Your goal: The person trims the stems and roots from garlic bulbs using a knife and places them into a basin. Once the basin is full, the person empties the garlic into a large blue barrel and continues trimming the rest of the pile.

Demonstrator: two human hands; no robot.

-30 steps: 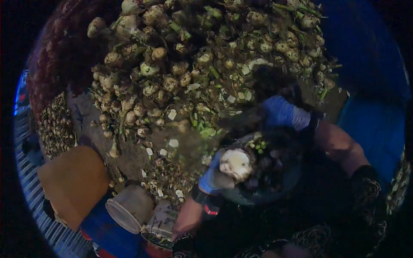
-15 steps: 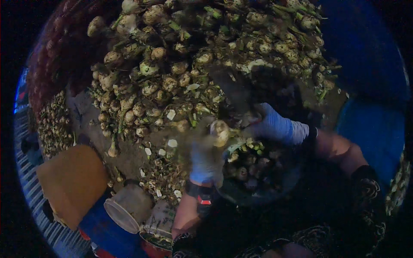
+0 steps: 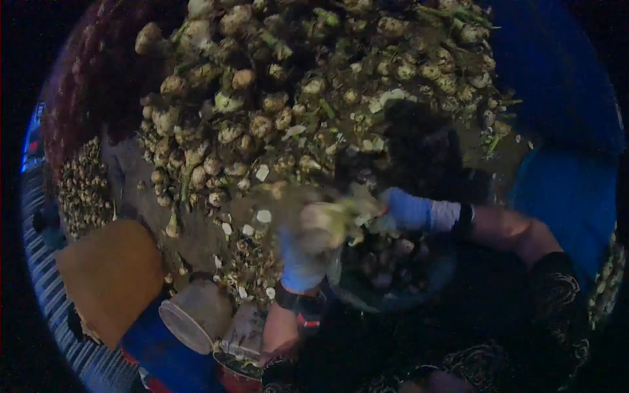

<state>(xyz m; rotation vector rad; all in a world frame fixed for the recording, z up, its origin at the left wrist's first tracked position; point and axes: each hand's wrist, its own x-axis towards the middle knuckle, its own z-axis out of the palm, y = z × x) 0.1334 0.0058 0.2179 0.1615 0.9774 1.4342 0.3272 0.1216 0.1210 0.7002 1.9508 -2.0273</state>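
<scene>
My left hand (image 3: 298, 265), in a blue glove, is closed around a pale, dirt-streaked plant bulb (image 3: 321, 226), blurred by motion. A pale green stalk (image 3: 357, 208) points from the bulb toward my right hand. My right hand (image 3: 407, 209), also blue-gloved, is closed close to the stalk's end; what it holds is dark and smeared, with a small reddish spot by the fingers. Below both hands stands a round tub (image 3: 357, 302) with dark roundish pieces (image 3: 393, 262) inside.
A large heap of soiled bulbs (image 3: 262, 124) covers the ground ahead. Trimmed pale scraps (image 3: 263, 216) lie left of my hands. At the lower left are a brown board-like piece (image 3: 111, 278) and a plastic bucket (image 3: 196, 318). A blue sheet (image 3: 563, 203) lies at right.
The bulb in my left hand has shifted slightly left and down, its stalk now toward my right hand. My right hand has come down and a little left.
</scene>
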